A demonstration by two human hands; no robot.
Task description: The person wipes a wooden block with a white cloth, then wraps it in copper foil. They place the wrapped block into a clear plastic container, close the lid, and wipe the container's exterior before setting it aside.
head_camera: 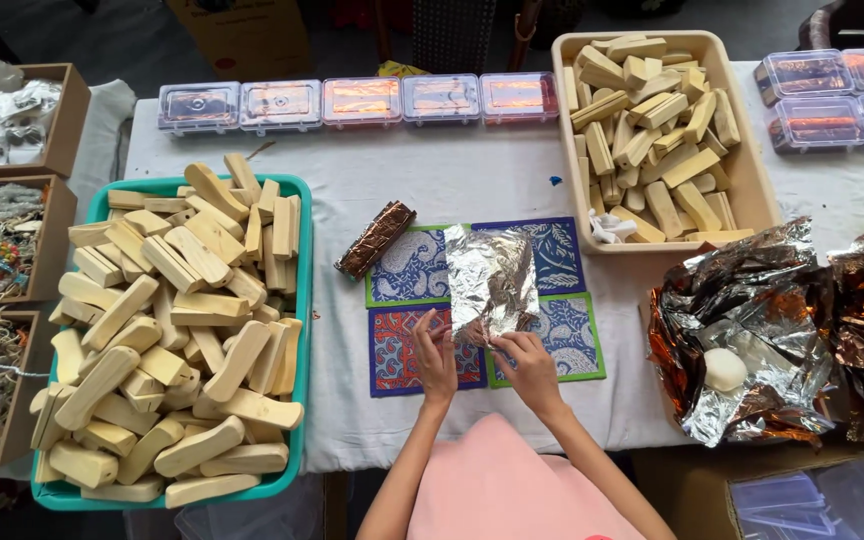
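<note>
Both hands, left hand (436, 352) and right hand (524, 358), pinch the silver foil sheet (490, 280) at its 6 o'clock edge; folds hold best creased flat against the patterned mats (407, 270).

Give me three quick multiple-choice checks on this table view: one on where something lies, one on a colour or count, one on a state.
1. Where does the already wrapped bar lie?
A. In the beige tub
B. On the white cloth at the upper left corner of the patterned mats
C. In the green tray

2. What colour is the tray full of wooden blocks on the left?
A. Green
B. Red
C. Black

3. What are both hands doing with the silver foil sheet?
A. Resting away from it
B. Pinching its near edge
C. Holding it high in the air

Answers: 1 B, the foil-wrapped bar sits by the mats. 2 A, its rim is green. 3 B, the left hand and right hand meet at the sheet's near edge, over the mats.
</note>
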